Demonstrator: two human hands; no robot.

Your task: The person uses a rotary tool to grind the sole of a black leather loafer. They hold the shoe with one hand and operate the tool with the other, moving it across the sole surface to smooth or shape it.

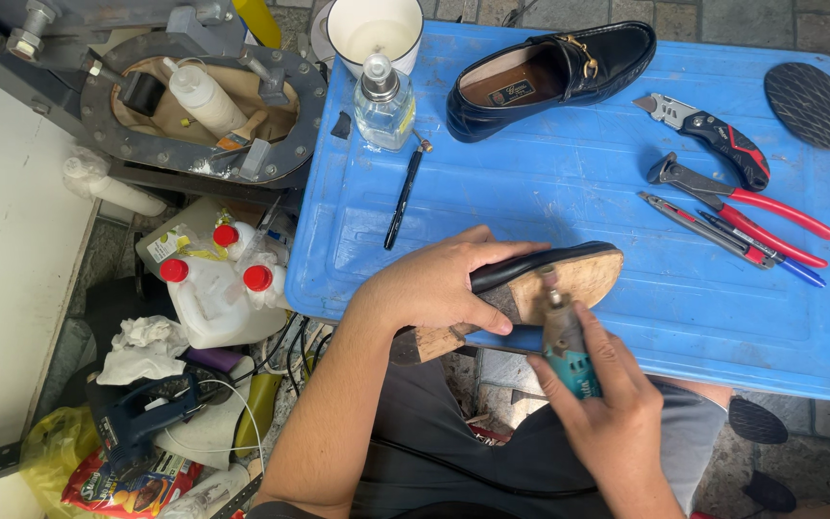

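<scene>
The left hand [439,288] clamped the upturned black leather shoe [540,279]; the right hand [607,404] gripped a teal rotary grinder [564,346], its tan sole partly abraded.

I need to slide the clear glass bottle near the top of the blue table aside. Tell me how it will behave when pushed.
The clear bottle looks squat and wide-based, so it would probably slide rather than tip on the blue table. Being glass with liquid inside, it is likely heavy for its size and breakable. Its smooth wall may be slippery to grip.
</scene>
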